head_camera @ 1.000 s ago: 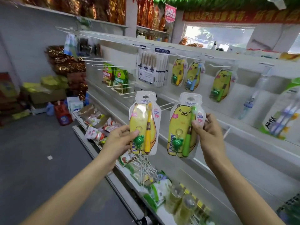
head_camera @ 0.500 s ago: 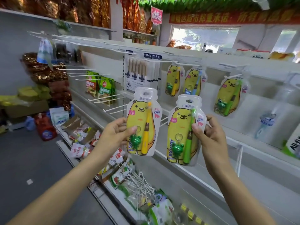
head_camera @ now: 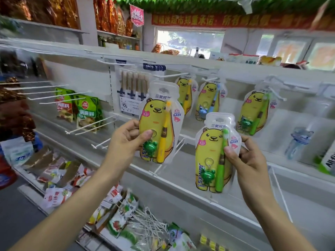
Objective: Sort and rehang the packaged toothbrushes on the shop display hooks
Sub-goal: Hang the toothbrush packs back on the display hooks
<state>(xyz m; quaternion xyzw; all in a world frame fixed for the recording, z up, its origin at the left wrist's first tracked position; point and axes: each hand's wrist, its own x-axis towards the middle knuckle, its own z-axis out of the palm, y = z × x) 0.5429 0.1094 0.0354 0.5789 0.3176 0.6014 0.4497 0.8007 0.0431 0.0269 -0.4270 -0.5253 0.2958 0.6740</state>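
1. A white display rack (head_camera: 208,171) fills the view from 9 to 3 o'clock, its bare hooks (head_camera: 94,125) jutting out toward 9 o'clock.
2. On the low shelf toward 7 o'clock lies a jumble of snack packets (head_camera: 59,171), with a loose heap of white hooks (head_camera: 150,223) near 6 o'clock.
3. Two green sachets (head_camera: 87,113) hang at 9 o'clock, and a multi-pack of brushes (head_camera: 132,91) at 11 o'clock, its right edge hidden behind the raised pack.
4. The left hand (head_camera: 126,144) pinches the yellow-brush pack (head_camera: 159,124) by its left edge, thumb on the front, holding it up at centre in front of the rack.
5. The right hand (head_camera: 248,160) grips the green-brush pack (head_camera: 213,156) by its right edge, thumb across the handle, lower and toward 4 o'clock.
6. Three bear packs hang on the top row: a yellow hanging pack (head_camera: 186,93), half covered by the raised one, a blue hanging pack (head_camera: 210,100) at 12 o'clock and a green hanging pack (head_camera: 257,111) at 2 o'clock.
7. A blurred blue cat-shaped item (head_camera: 299,142) at 3 o'clock is too smeared to name; the box beside it is cut off by the frame.
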